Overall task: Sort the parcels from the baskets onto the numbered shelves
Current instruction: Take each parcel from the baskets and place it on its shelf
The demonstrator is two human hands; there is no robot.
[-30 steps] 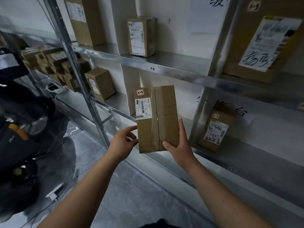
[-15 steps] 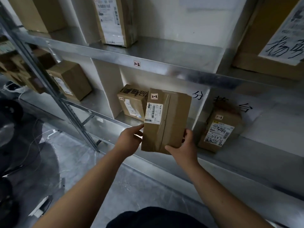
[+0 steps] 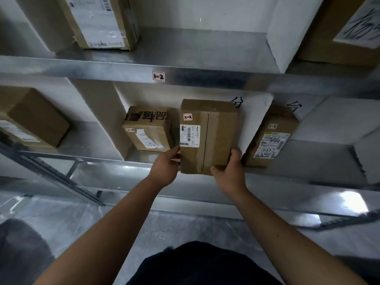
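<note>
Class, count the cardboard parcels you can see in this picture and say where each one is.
6. Upper shelf: one at left, one at far right. Lower shelf: far left, one in the middle bay, one held by both hands, one right of the divider. More may be hidden.

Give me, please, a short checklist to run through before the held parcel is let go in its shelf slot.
1. Grip: the left hand and the right hand each hold a lower corner of the parcel: ok.
2. Tag match: the parcel's small tag reads like 2-2, as does the one on the neighbouring box: ok, though both are small.
3. Slot's own number: no 2-2 shelf label shows; the label above reads 1-2: cannot tell.
4. Room: the parcel sits between the neighbouring box and the white divider: ok.
5. Base fully on the shelf: its near edge overhangs the front lip: not ok.
</note>
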